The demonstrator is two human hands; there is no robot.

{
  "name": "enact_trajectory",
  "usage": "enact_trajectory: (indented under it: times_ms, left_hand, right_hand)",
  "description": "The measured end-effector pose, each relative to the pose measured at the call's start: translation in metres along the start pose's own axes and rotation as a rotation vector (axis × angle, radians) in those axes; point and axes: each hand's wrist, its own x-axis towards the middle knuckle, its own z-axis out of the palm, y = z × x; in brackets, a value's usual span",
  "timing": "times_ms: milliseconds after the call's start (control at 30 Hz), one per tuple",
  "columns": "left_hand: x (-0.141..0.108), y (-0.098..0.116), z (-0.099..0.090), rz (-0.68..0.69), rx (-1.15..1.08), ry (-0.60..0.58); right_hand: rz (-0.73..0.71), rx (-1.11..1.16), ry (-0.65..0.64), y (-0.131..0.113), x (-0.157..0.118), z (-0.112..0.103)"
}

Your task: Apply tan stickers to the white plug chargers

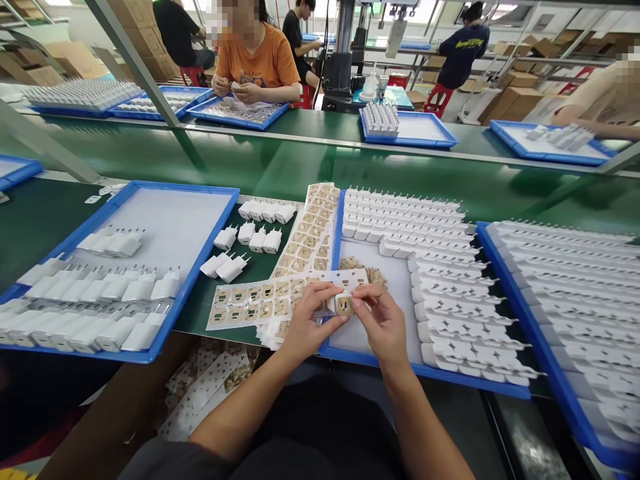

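Note:
A white plug adapter [336,305] is between my two hands, its end with a tan sticker [345,305] turned up towards me. My left hand [311,319] is closed on the adapter's left side with fingertips and thumb. On the other side, the fingers and thumb of my right hand [384,321] pinch the adapter at the sticker's edge. A sheet of tan stickers [250,303] lies left of my left hand and runs behind it. More sticker sheets [313,230] are stacked beyond. Loose tan pieces [376,277] lie in the blue tray behind my right hand.
Rows of white adapters [455,307] fill much of the blue tray [470,385] under my right hand. Another full tray [520,293] stands to the right, a partly filled one [170,200] to the left. Several loose adapters [260,239] sit between. Across the green bench a co-worker [257,60] sits.

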Motion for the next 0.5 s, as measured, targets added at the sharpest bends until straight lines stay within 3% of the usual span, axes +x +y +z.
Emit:
enact_trajectory:
  times_ms: [500]
  left_hand:
    - [0.0020,0.0031,-0.0002,0.019,-0.016,0.009]
  right_hand:
    - [-0.179,-0.266,0.039,-0.0062,-0.0006,0.0051]
